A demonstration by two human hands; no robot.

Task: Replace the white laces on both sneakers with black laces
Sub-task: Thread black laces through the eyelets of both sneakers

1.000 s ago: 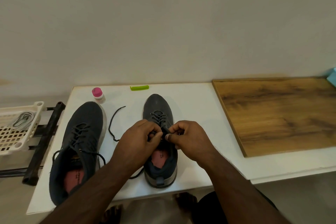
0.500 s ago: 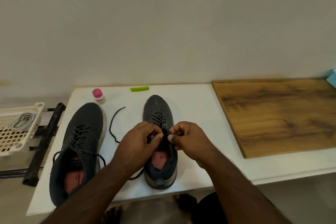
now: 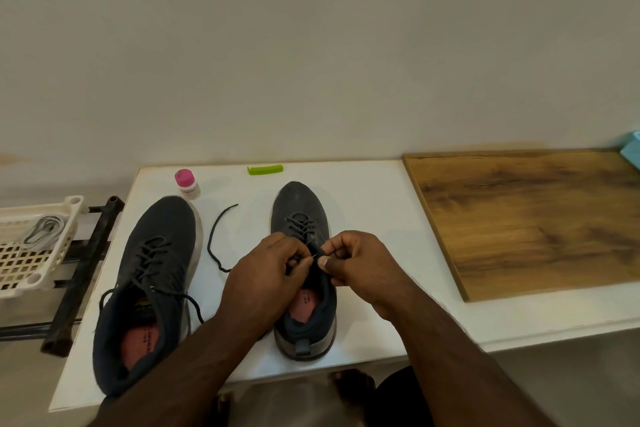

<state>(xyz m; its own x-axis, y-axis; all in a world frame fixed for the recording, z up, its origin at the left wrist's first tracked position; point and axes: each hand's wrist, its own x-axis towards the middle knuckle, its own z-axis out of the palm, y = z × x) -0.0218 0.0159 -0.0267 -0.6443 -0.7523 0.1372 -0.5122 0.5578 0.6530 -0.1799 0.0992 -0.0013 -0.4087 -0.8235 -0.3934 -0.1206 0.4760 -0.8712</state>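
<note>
Two dark sneakers stand on the white table (image 3: 363, 204), toes toward the wall. The left sneaker (image 3: 152, 274) is threaded with a black lace whose ends trail by its heel. The right sneaker (image 3: 301, 218) carries a black lace (image 3: 216, 239) through its lower eyelets, and one loose end curls on the table to its left. My left hand (image 3: 266, 274) and my right hand (image 3: 360, 263) meet over the right sneaker's tongue, each pinching the lace near the upper eyelets. White laces (image 3: 43, 230) lie in a basket at the far left.
A white plastic basket (image 3: 20, 274) sits on a black frame (image 3: 83, 270) left of the table. A pink-capped bottle (image 3: 187, 184) and a green clip (image 3: 265, 169) stand near the wall. A wooden board (image 3: 540, 218) covers the table's right side.
Both hands stay pinched together over the right sneaker's tongue, with only small finger shifts on the lace. The sneakers and loose lace end have not moved.
</note>
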